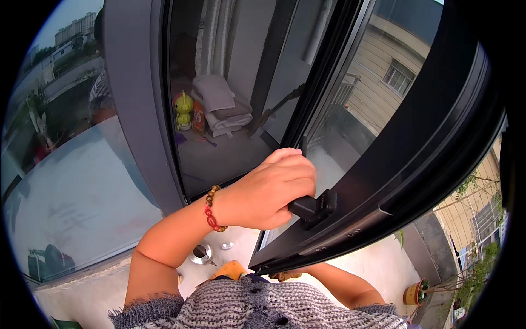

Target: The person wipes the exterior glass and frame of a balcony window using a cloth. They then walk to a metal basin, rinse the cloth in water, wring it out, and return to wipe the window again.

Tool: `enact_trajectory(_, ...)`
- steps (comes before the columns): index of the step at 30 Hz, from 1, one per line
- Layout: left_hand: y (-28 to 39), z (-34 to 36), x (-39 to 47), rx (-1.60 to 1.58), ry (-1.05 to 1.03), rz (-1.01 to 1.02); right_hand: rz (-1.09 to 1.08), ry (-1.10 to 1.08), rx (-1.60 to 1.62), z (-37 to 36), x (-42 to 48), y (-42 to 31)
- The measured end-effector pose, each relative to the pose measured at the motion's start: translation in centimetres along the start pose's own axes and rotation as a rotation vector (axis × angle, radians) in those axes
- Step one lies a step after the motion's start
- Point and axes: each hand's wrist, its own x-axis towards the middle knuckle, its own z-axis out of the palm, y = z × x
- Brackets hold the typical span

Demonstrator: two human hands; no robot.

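Note:
My left hand (263, 193) is wrapped around the black handle (304, 207) of an open dark-framed glass sash (365, 181). A bracelet of brown and red beads (211, 209) circles that wrist. The sash swings out towards my right, its lower corner close to my chest. My right forearm (337, 279) reaches in under the bottom edge of the sash. Most of my right hand (303, 269) is hidden behind that edge. A crumpled brown thing (284, 276), perhaps a cloth, shows at its fingers; whether the hand grips it is unclear.
Behind the glass, folded white cloths (222, 105), a yellow-green figure toy (183, 109) and an orange packet (199, 117) sit on a ledge. Below are a round metal vessel (201, 252) and an orange-yellow object (231, 269). A potted plant (415, 292) stands at the lower right.

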Motion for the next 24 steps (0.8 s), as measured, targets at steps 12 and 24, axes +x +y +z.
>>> enact_trajectory(12, 3.4, -8.7, -14.6, 0.258, 0.895, -0.479, -0.152, 0.062, -0.183, -1.7, 18.1, -0.4)
enact_trajectory(24, -1.9, -5.8, -18.4, 1.272, 0.186, -0.651, -0.131, -0.079, -0.098, -5.7, 21.2, -1.7)
